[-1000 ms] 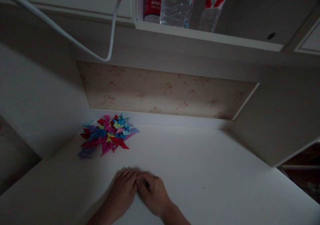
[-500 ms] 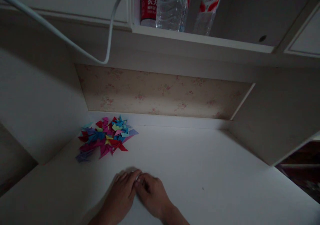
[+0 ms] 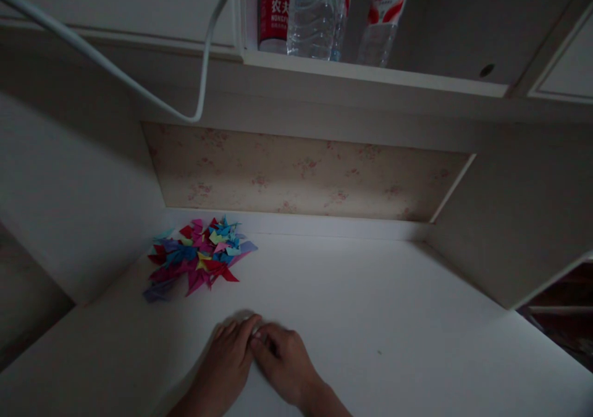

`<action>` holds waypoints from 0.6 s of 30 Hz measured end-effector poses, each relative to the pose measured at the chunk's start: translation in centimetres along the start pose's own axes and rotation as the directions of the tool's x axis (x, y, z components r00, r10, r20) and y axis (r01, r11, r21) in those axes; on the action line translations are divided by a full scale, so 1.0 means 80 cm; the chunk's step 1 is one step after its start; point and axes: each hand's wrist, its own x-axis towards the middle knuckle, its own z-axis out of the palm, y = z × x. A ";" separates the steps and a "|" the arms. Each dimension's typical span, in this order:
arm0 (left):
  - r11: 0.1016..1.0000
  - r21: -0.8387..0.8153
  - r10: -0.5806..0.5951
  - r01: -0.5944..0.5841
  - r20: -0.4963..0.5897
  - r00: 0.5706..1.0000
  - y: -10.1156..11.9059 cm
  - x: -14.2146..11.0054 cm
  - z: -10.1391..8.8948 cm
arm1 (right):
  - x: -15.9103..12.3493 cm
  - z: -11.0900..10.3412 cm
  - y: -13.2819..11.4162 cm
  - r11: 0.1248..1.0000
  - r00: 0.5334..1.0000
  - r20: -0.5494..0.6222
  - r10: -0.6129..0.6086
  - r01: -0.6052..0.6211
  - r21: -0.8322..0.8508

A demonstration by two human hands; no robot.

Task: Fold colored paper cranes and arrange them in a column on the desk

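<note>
My left hand and my right hand meet low on the white desktop, fingertips touching. The thumb and forefinger of my right hand are pinched together. My left hand has its fingers bent and pressed together beside that pinch. A small pale bit shows between the fingertips, too little of it to name; the fingers hide the rest. Beyond my left hand lies a heap of folded paper cranes in red, pink, blue, purple and yellow.
Plastic bottles stand on the open shelf above the desk. A white curved lamp arm or tube hangs at upper left. Side panels close in the desk, with flowered wallpaper behind. A tiny dark speck lies at right.
The view has shifted very slightly. Both hands stay together in nearly the same pose, and the paper heap lies as before.
</note>
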 end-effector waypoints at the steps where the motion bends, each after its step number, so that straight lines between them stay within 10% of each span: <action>1: 1.000 -0.004 0.001 -0.001 0.004 1.000 0.002 0.000 -0.002 | 0.000 0.000 0.001 1.000 1.000 -0.001 -0.003 0.003 0.000; 18: 1.000 -0.026 -0.013 0.015 0.068 0.998 0.020 0.004 -0.022 | 0.001 0.002 0.001 0.999 0.999 0.002 -0.046 0.046 -0.013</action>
